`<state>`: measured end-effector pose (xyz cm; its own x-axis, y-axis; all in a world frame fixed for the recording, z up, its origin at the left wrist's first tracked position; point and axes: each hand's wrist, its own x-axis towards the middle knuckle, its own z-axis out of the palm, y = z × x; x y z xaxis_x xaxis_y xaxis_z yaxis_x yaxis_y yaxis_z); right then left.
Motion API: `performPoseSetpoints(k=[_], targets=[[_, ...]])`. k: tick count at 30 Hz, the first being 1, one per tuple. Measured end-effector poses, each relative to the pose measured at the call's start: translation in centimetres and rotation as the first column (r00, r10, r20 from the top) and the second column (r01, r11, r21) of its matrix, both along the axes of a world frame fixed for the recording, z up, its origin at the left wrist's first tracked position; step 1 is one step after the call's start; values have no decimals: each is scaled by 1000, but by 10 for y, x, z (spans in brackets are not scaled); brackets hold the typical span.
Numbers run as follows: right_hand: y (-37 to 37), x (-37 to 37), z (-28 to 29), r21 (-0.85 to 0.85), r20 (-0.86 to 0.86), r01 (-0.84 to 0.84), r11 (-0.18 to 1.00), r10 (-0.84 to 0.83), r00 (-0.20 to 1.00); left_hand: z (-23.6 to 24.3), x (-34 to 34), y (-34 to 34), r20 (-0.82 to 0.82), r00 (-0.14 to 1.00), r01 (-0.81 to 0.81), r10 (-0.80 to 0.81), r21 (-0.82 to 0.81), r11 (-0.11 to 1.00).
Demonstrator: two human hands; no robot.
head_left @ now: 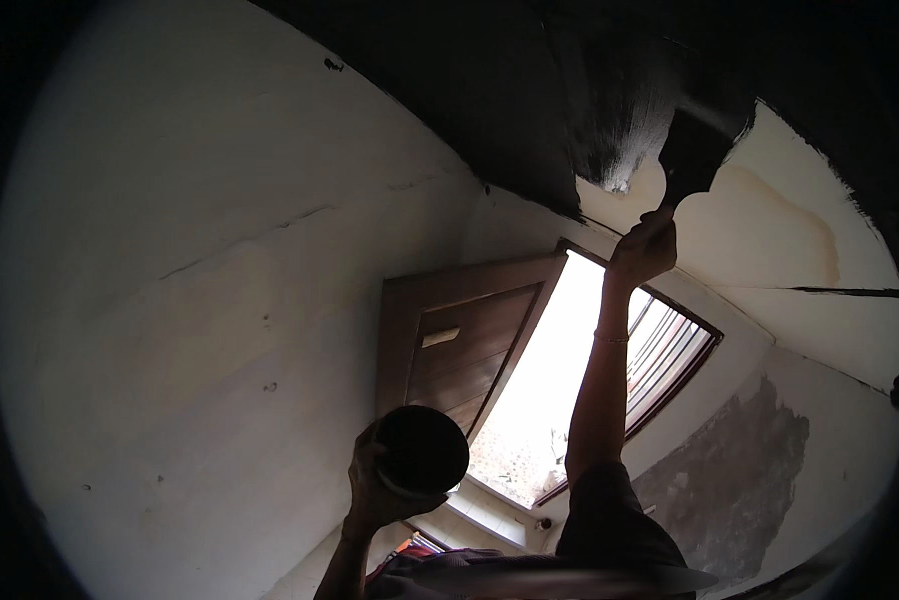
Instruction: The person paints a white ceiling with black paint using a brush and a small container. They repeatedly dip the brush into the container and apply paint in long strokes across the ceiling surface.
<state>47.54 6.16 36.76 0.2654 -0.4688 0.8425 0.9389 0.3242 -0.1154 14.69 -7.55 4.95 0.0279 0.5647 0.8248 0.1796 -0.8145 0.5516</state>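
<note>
Fingers of right hand (643, 248) closed around paintbrush (692, 155) touching ceiling (770, 215), half black, half cream, left hand (375, 485) gripping round dark container (422, 450), open wooden door (460, 345), bright window (660, 350), pale wall (200, 300).

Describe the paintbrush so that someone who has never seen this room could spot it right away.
Start at the ceiling, part black and part still cream. Follow the raised right hand above the bright open window up to the paint's edge: the paintbrush is there, its wide dark head pressed to the ceiling. Unlike the round dark pot in the left hand lower down, it is flat and touches the ceiling.
</note>
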Motion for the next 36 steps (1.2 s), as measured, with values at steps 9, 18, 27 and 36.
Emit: performPoseSetpoints(k=[9,18,27,36], targets=[[-1,13,33,-72,-71,-175,982,170,983,6,6,2,-15,998,59,-59,16,998],[-37,-5,38,90,76,-192,977,185,980,-1,6,4,-11,998,68,-68,32,997],[58,94,-18,-269,-176,-11,963,-38,984,3,14,6,-55,997,59,-61,-38,998],[117,139,-87,-306,-628,-581,754,299,719,-1,13,12,-90,996,9,-12,-30,1000]])
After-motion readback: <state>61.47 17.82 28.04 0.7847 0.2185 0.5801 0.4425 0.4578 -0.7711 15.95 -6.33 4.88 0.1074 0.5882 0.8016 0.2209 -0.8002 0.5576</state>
